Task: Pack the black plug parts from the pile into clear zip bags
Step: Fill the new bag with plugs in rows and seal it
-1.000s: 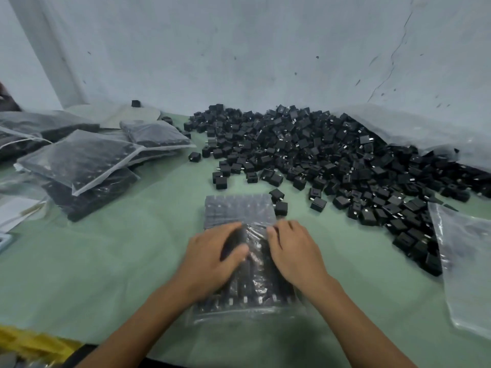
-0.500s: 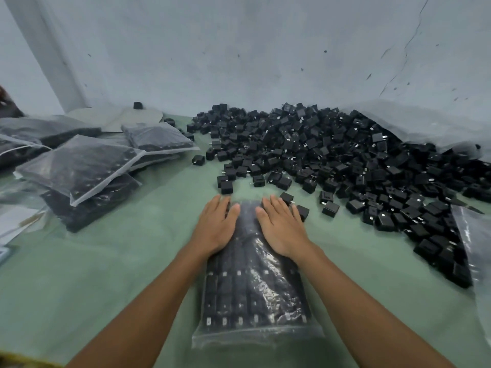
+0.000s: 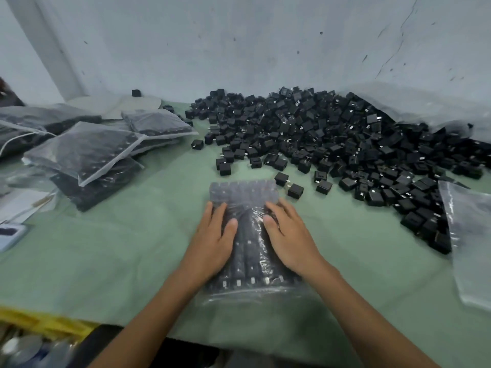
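Observation:
A clear zip bag (image 3: 247, 205) filled with rows of black plug parts lies flat on the green table (image 3: 119, 248) in front of me. My left hand (image 3: 212, 240) presses flat on the bag's left half, fingers straight. My right hand (image 3: 288, 237) presses flat on its right half in the same way. The bag's far end shows beyond my fingertips. A big pile of loose black plug parts (image 3: 332, 136) spreads across the back and right of the table.
Several filled zip bags (image 3: 87, 150) are stacked at the left. An empty clear bag (image 3: 470, 235) lies at the right edge, a large plastic sheet (image 3: 425, 104) behind the pile. Papers (image 3: 18, 205) sit far left, something yellow (image 3: 39, 321) at the near edge.
Both hands slid back toward me along the bag after reaching its far end half a second ago. The bag's far end is uncovered again.

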